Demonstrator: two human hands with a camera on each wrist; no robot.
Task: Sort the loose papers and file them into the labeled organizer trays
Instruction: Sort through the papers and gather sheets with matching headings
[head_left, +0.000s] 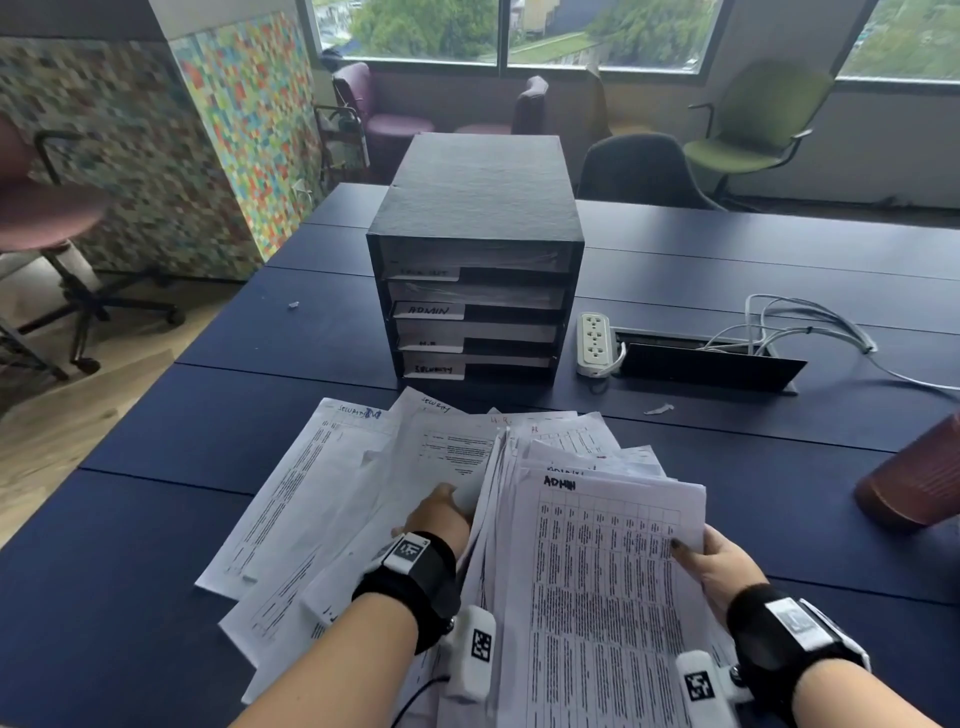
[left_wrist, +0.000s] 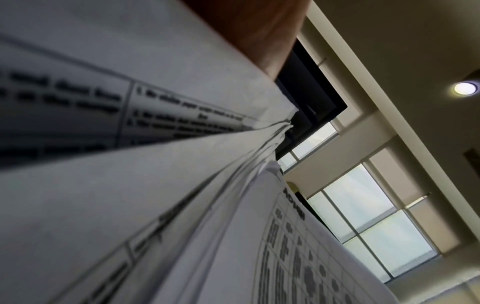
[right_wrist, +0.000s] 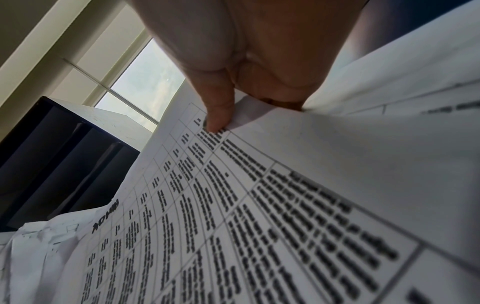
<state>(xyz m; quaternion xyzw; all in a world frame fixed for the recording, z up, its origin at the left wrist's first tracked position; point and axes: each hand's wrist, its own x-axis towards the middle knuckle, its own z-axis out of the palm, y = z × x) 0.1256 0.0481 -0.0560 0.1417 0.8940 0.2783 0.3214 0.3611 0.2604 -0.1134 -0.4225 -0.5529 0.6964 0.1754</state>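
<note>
A black organizer (head_left: 475, 208) stands mid-table with four stacked trays; three labels read ADMIN (head_left: 429, 310), H.R and SECURITY, and the top label is unreadable. Loose printed sheets (head_left: 311, 493) fan out on the blue table (head_left: 156, 519) in front of it, some headed SECURITY. My left hand (head_left: 441, 514) grips the left edge of a raised stack, its fingertips hidden among the sheets. My right hand (head_left: 711, 561) pinches the right edge of the top sheet, a table headed ADMIN (head_left: 602, 597), thumb (right_wrist: 218, 107) on top. The organizer (right_wrist: 52, 154) shows behind the ADMIN sheet (right_wrist: 233, 205).
A white power strip (head_left: 595, 343) lies right of the organizer beside an open cable hatch (head_left: 701, 364) with white cables (head_left: 810, 322). A reddish-brown cup (head_left: 914, 478) sits at the right edge. A paper scrap (head_left: 658, 409) lies near the sheets. Chairs stand beyond the table.
</note>
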